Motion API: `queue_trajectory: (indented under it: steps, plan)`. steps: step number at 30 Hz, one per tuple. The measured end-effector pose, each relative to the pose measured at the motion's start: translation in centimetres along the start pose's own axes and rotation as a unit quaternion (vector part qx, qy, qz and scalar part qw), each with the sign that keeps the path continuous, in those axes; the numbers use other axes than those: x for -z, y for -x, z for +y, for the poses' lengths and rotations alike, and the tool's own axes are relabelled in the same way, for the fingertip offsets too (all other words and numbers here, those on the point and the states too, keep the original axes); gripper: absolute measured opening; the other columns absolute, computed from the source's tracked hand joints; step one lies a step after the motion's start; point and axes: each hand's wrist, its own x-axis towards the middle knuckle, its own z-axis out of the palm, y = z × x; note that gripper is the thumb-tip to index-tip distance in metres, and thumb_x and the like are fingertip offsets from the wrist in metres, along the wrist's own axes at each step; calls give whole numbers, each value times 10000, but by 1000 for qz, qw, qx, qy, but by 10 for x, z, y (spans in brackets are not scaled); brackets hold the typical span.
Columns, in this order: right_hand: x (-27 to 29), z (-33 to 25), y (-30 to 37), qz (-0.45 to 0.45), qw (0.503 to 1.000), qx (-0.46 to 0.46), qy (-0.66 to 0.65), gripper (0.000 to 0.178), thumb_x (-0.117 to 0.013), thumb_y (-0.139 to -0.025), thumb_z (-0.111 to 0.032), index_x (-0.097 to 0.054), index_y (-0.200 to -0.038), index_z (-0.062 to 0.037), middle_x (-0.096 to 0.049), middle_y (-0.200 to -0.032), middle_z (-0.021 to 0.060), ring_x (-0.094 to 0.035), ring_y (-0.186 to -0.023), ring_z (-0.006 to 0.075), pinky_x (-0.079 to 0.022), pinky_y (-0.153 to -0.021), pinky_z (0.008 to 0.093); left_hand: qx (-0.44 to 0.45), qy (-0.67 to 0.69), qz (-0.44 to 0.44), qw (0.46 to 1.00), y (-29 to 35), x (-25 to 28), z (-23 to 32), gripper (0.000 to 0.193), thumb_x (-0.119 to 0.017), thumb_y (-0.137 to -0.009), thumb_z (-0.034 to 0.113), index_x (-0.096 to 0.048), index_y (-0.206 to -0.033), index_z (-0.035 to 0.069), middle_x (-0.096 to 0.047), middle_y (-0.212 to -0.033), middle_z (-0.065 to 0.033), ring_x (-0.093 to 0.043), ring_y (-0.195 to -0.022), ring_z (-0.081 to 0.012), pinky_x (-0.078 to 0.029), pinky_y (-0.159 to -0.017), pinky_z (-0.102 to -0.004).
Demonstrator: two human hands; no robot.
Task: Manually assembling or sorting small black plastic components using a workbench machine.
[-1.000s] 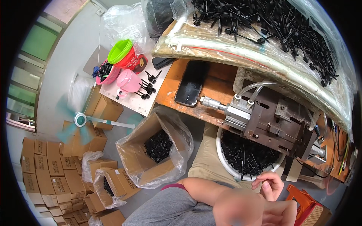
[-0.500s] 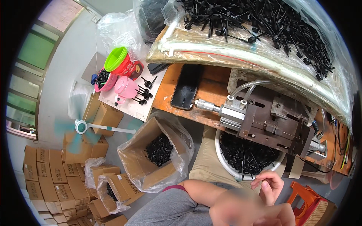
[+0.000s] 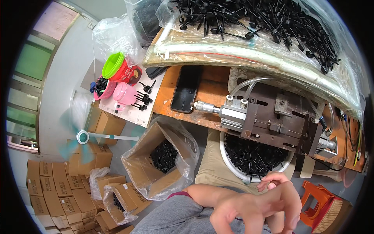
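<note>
My left hand is above my lap, its forearm coming in from the lower left. Its fingers are bent but spread apart, and I see nothing held in it. Mostly hidden behind it is my right hand, of which only some curled fingertips show. These fingertips are at the near rim of a round white tub between my legs, full of thin black plastic pieces with thicker heads. Beyond the tub, a dark metal fixture with a silver air cylinder and clear hoses is on the bench.
Black pieces heap on a plastic-covered tray at the back. A phone lies on the wooden bench. Left are a pink cup, a red-green bucket, a lined carton and a fan. An orange stool stands right.
My left hand has risen and spread, now covering most of the right hand. The whole view has shifted slightly; bench things sit a little further left.
</note>
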Motion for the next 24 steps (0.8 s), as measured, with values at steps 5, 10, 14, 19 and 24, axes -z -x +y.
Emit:
queue_trajectory:
  steps: [5, 10, 14, 19, 24]
  plan:
    - [-5, -2, 1, 19, 1000, 7, -1, 200, -617, -865, -78, -625, -974, 89, -639, -865, 169, -653, -738, 199, -534, -636, 278, 184, -171, -143, 957, -18, 20, 49, 500, -745, -829, 217, -550, -1272, 343, -111, -1555, -137, -366, -1335, -286, -267, -1092, -506]
    - [-15, -7, -2, 39, 999, -10, -3, 210, -636, -863, -112, -626, -956, 76, -638, -846, 150, -640, -702, 172, -531, -608, 271, -164, -722, -106, 663, -7, 24, 24, 551, -792, -742, 124, -514, -1188, 290, -231, -1398, -95, -383, -1278, -277, -306, -998, -455]
    - [-13, -6, 1, 59, 998, -7, 21, 196, -620, -859, -104, -636, -937, 75, -641, -817, 145, -640, -693, 167, -515, -585, 256, -321, -858, -56, 398, -4, 24, 25, 627, -816, -712, 148, -493, -1223, 315, -222, -1412, -77, -361, -1292, -285, -282, -1034, -474]
    - [-12, -11, -1, 38, 999, -4, 23, 208, -621, -852, -114, -640, -924, 80, -647, -825, 154, -638, -719, 172, -508, -612, 256, -397, -884, 58, 240, -8, 22, 23, 723, -846, -675, 178, -466, -1267, 345, -211, -1428, -56, -334, -1309, -296, -253, -1080, -497]
    - [-8, -9, -2, 23, 1000, 8, 12, 209, -625, -853, -97, -631, -956, 85, -647, -832, 159, -632, -716, 176, -512, -623, 269, -418, -877, 132, 195, -10, 26, 18, 820, -876, -638, 208, -439, -1311, 375, -199, -1445, -34, -307, -1326, -307, -224, -1125, -520]
